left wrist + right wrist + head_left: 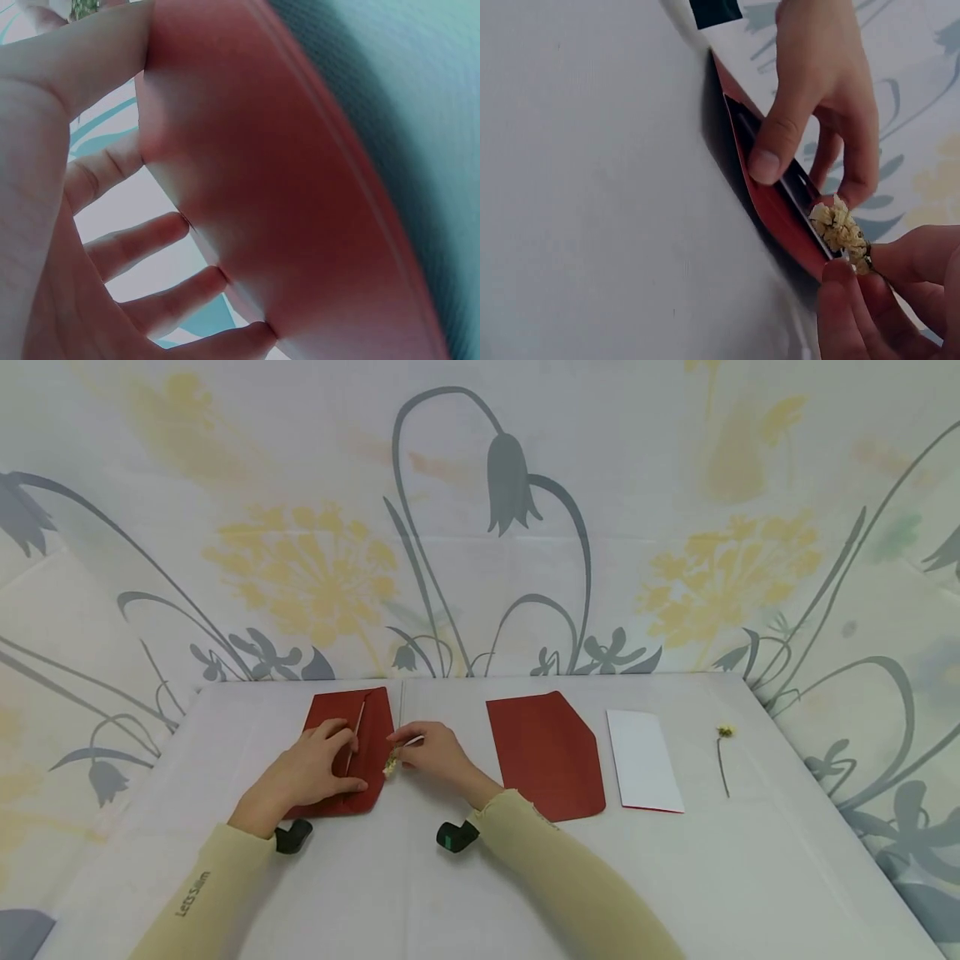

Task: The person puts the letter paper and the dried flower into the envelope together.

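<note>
On the left half of the table lies a red envelope (377,747) with its flap unfolded to the right and a thin pale edge showing at its mouth. My left hand (315,766) grips it with curved fingers, the thumb on the flap side. In the left wrist view the fingertips (206,281) touch the edge of the red paper. My right hand (435,752) pinches a small dried flower (838,229) with cream petals by its stem, close beside the envelope's mouth. The right wrist view shows the mouth standing partly apart, dark inside.
To the right lie a second red envelope (547,760), a folded white card (645,762) with a red lower edge, and another dried flower (723,760) on a long stem. A floral-printed cloth (480,568) rises behind the white table (750,877).
</note>
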### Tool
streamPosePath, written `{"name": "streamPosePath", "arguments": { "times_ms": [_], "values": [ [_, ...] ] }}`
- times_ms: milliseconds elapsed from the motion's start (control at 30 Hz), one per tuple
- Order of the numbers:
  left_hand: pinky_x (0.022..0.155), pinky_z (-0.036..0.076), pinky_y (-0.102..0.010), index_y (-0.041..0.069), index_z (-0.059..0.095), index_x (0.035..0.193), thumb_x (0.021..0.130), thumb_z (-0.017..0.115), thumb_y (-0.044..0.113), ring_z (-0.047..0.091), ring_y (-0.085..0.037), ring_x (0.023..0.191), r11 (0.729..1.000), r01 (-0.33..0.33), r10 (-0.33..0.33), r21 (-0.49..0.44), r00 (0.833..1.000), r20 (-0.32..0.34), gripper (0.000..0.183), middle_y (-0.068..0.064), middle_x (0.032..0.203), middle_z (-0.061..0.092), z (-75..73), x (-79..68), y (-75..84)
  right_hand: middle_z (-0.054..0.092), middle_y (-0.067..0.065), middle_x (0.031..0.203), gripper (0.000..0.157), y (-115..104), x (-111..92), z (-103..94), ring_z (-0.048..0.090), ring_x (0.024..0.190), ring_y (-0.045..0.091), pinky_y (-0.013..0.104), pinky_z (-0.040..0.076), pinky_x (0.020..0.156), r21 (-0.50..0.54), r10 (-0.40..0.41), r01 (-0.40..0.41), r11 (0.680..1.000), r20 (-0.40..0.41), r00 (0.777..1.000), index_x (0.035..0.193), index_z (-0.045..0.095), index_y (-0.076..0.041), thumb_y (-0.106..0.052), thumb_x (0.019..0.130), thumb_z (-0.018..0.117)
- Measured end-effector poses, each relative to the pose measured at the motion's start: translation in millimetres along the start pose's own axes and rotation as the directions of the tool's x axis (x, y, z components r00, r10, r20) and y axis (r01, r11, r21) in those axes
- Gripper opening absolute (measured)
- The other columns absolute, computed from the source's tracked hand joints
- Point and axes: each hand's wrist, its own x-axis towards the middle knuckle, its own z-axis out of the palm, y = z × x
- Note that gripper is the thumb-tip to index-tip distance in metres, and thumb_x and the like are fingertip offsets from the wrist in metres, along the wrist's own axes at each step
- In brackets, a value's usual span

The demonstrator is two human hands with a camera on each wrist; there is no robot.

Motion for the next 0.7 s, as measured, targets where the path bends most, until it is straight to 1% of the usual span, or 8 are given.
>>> {"name": "streamPosePath", "arguments": {
  "times_ms": [133, 300, 400, 500, 600, 700],
  "values": [
    [0.082, 0.050, -0.065, 0.013, 0.059, 0.104, 0.078, 0.085, 0.038, 0.043, -0.054, 0.122, 1.000, -0.004, 0.004, -0.001, 1.000, -0.011, 0.045, -0.027, 0.142, 0.042, 0.7, 0.4, 0.3, 0.070, -0.001, 0.091, 0.020, -6, 2, 15.2, 0.065, 0.075, 0.006, 0.021, 0.053, 0.063, -0.024, -0.013, 0.012, 1.000, -0.013, 1.000, 0.106, 0.074, -0.004, -0.003, 0.086, 0.069],
    [0.085, 0.048, -0.068, 0.013, 0.059, 0.105, 0.077, 0.085, 0.039, 0.042, -0.055, 0.124, 1.000, 0.001, -0.001, 0.001, 1.000, -0.008, 0.046, -0.027, 0.143, 0.041, 2.5, 1.4, 0.0, 0.070, 0.001, 0.088, 0.021, -10, 5, 28.5, 0.062, 0.070, 0.005, 0.019, 0.051, 0.062, -0.027, -0.009, 0.007, 1.000, -0.057, 0.998, 0.106, 0.073, -0.005, -0.001, 0.086, 0.069],
    [0.085, 0.048, -0.068, 0.014, 0.059, 0.105, 0.077, 0.085, 0.038, 0.042, -0.056, 0.124, 1.000, -0.002, 0.002, -0.003, 1.000, -0.009, 0.045, -0.027, 0.143, 0.042, 3.8, 1.3, 0.8, 0.070, -0.002, 0.084, 0.019, -8, 7, 34.3, 0.060, 0.070, 0.003, 0.018, 0.049, 0.062, -0.043, -0.003, 0.000, 0.999, -0.070, 0.998, 0.104, 0.073, -0.006, -0.002, 0.086, 0.070],
    [0.086, 0.048, -0.068, 0.014, 0.059, 0.105, 0.077, 0.085, 0.038, 0.043, -0.057, 0.123, 1.000, -0.005, 0.005, 0.002, 1.000, -0.007, 0.045, -0.027, 0.142, 0.042, 4.5, 1.0, 0.8, 0.068, -0.006, 0.082, 0.017, -5, 8, 38.6, 0.057, 0.071, 0.002, 0.018, 0.048, 0.063, -0.059, 0.011, -0.014, 0.998, -0.055, 0.998, 0.102, 0.074, -0.008, -0.003, 0.086, 0.071],
    [0.085, 0.047, -0.069, 0.014, 0.059, 0.105, 0.077, 0.085, 0.038, 0.043, -0.059, 0.122, 1.000, -0.007, 0.007, 0.005, 1.000, -0.005, 0.045, -0.028, 0.142, 0.042, 3.8, 1.3, -0.1, 0.069, -0.006, 0.083, 0.014, -6, 10, 41.6, 0.056, 0.073, 0.003, 0.019, 0.047, 0.064, -0.069, 0.022, -0.026, 0.997, -0.052, 0.998, 0.100, 0.075, -0.009, -0.005, 0.086, 0.072],
    [0.085, 0.047, -0.070, 0.014, 0.059, 0.105, 0.078, 0.085, 0.037, 0.043, -0.060, 0.121, 1.000, -0.010, 0.010, 0.001, 1.000, -0.003, 0.044, -0.028, 0.143, 0.041, 2.5, 2.1, -0.4, 0.069, -0.005, 0.085, 0.013, -8, 12, 43.0, 0.055, 0.074, 0.004, 0.019, 0.046, 0.063, -0.066, 0.030, -0.034, 0.997, -0.068, 0.997, 0.097, 0.075, -0.009, -0.006, 0.086, 0.072]
  ]
}}
